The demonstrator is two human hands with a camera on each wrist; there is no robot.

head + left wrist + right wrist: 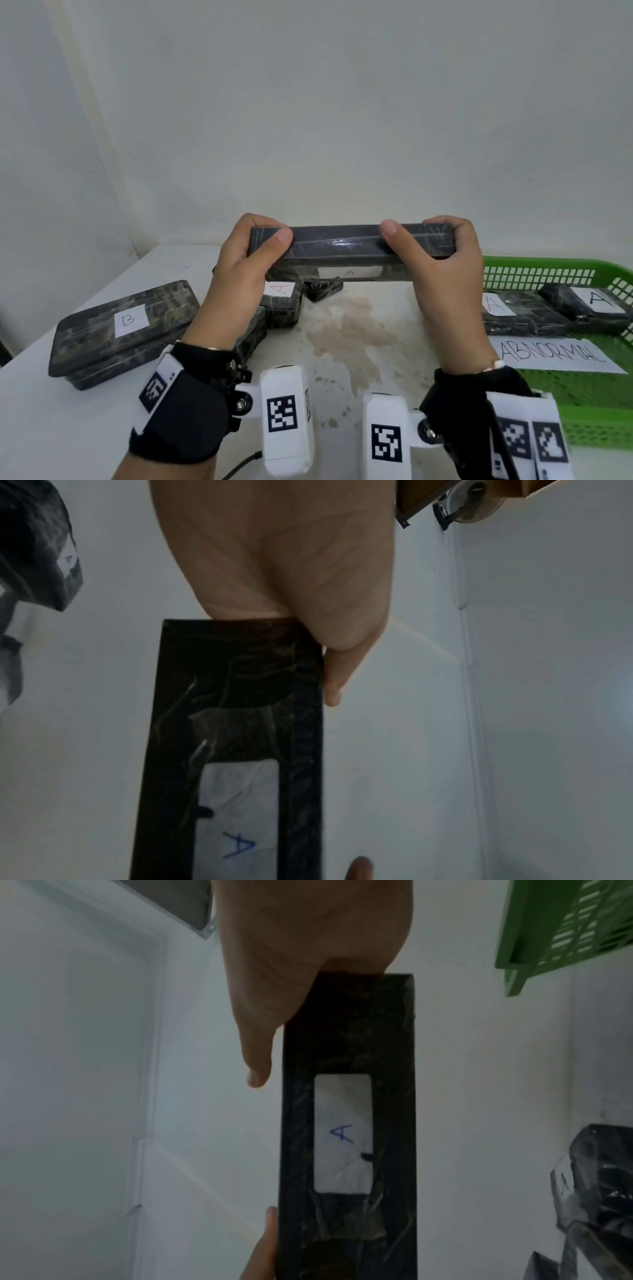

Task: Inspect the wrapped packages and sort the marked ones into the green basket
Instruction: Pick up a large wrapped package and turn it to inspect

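Package point(342, 246), black-wrapped, at frame centre, gripped at each end by left hand point(239, 260) and right hand point(442, 260), tilted seemingly to inspect its underside "A" label point(342, 1131).

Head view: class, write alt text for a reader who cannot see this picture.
Both hands, left and right, hold a long black wrapped package level above a white table. A package labelled B lies at left; a green basket at right holds two packages labelled A and an "ABNORMAL" sign.
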